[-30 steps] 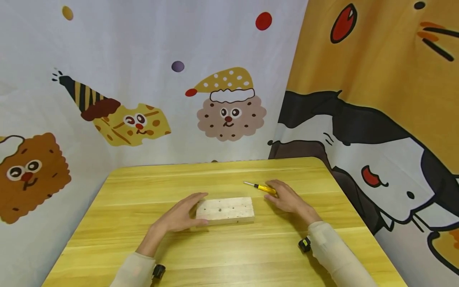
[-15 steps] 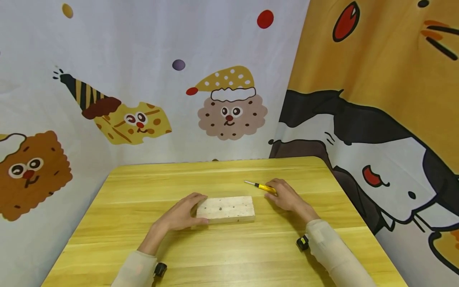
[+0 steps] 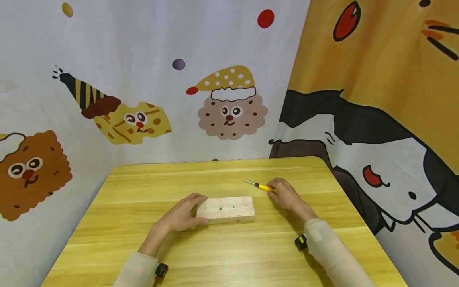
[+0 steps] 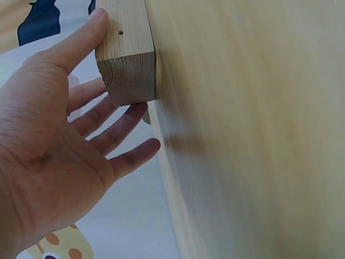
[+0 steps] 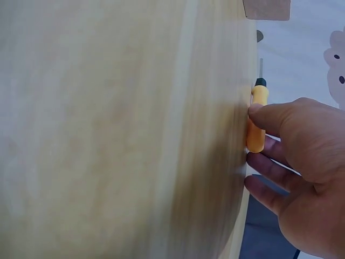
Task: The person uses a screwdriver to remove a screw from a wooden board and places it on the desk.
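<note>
A pale rectangular wooden block (image 3: 227, 209) with several small holes in its top lies flat at the middle of the table. My left hand (image 3: 181, 215) grips its left end, thumb along the near side and fingers at the far side; the left wrist view shows the end grain of the block (image 4: 129, 75) between them. Behind the block and to its right is a yellow screwdriver (image 3: 264, 187) with a black collar, its metal shaft pointing left. My right hand (image 3: 286, 195) pinches the handle, and in the right wrist view the thumb presses the screwdriver (image 5: 256, 135) from the near side.
The wood-grain table (image 3: 229, 255) has a rounded far right corner. Right behind its back edge hangs a cartoon-printed curtain (image 3: 150, 48). A small black device (image 3: 301, 241) sits at the right wrist, another black device (image 3: 161, 270) at the left.
My right thumb has come in against the screwdriver handle, and the right forearm has shifted slightly left. The left hand has barely moved at the block, which lies in the same place.
</note>
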The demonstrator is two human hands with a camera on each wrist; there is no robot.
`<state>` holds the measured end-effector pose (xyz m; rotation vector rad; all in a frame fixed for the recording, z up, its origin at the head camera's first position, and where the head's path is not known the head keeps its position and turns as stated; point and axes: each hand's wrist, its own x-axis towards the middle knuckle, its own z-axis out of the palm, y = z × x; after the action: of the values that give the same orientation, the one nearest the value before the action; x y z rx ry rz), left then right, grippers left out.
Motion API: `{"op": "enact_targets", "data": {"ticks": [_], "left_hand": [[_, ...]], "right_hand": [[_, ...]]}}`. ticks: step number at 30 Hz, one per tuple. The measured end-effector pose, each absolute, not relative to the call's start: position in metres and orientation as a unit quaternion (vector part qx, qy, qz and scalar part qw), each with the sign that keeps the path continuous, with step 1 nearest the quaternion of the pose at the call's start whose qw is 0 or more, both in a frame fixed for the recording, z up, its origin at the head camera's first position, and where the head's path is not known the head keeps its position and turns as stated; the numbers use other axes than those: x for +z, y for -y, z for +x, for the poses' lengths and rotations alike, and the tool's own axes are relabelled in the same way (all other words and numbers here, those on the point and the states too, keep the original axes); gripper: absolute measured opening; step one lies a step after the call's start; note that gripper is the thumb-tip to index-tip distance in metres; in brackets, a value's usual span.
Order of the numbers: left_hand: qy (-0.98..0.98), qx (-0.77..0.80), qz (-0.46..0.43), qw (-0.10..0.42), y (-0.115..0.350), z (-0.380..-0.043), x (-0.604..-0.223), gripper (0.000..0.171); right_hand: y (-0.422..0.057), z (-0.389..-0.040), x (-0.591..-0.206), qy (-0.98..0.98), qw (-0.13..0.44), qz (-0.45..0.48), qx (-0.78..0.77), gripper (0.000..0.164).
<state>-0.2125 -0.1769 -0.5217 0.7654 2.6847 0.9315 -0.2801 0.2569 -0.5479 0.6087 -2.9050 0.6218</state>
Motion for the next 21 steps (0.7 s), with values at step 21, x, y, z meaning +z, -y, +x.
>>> {"op": "enact_targets", "data": {"ticks": [21], "left_hand": [[-0.908, 0.318, 0.258, 0.093, 0.1749, -0.2087, -0.5225, 0.082]], "right_hand": [[-0.253, -0.2801, -0.5466, 0.954, 0.048, 0.169, 0.243, 0.017]]}}
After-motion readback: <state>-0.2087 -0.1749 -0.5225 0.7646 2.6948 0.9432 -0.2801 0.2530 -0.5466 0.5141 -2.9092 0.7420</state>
